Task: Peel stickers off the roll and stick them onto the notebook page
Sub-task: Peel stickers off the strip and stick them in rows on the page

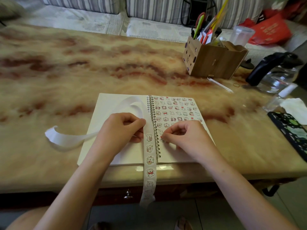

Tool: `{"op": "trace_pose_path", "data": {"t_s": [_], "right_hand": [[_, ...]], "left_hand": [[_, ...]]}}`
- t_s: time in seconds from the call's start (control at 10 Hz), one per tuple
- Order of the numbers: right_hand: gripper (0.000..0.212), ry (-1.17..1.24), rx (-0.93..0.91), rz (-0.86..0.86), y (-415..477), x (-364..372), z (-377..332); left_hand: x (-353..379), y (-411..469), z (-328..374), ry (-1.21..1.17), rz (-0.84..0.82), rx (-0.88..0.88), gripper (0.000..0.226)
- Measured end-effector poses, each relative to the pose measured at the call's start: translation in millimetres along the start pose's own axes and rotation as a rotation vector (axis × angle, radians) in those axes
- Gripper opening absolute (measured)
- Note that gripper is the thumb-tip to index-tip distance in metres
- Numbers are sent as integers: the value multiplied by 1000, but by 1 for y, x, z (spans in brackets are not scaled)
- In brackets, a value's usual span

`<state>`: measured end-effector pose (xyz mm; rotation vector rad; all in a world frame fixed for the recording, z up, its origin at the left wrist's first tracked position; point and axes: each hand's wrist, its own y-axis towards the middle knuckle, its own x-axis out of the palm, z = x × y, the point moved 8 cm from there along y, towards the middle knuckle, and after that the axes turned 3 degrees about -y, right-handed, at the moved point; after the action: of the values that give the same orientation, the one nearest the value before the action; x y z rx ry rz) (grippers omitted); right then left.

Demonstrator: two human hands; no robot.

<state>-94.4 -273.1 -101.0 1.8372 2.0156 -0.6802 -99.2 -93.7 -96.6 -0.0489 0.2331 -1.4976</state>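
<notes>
From the head view there is one open spiral notebook, one sticker strip carrying five clearly drawn bears, and two hands: the left hand pinches the strip beside the spiral, while the right hand, fingers curled, pinches a small sticker against the right page below six or so filled rows. The strip's lower end blurs past the table edge, and the right hand hides part of the page. The marbled table also holds a wooden pen holder, with striped cushions behind.
</notes>
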Motion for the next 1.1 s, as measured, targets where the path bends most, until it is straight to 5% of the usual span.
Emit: {"op": "trace_pose_path", "data": {"t_s": [0.9, 1.1], "right_hand": [[26, -239, -70, 91, 3, -2, -2], [6, -266, -81, 83, 0, -5, -4]], "left_hand": [[0, 0, 1, 1, 7, 5, 18], [1, -2, 4, -38, 13, 25, 17]]}}
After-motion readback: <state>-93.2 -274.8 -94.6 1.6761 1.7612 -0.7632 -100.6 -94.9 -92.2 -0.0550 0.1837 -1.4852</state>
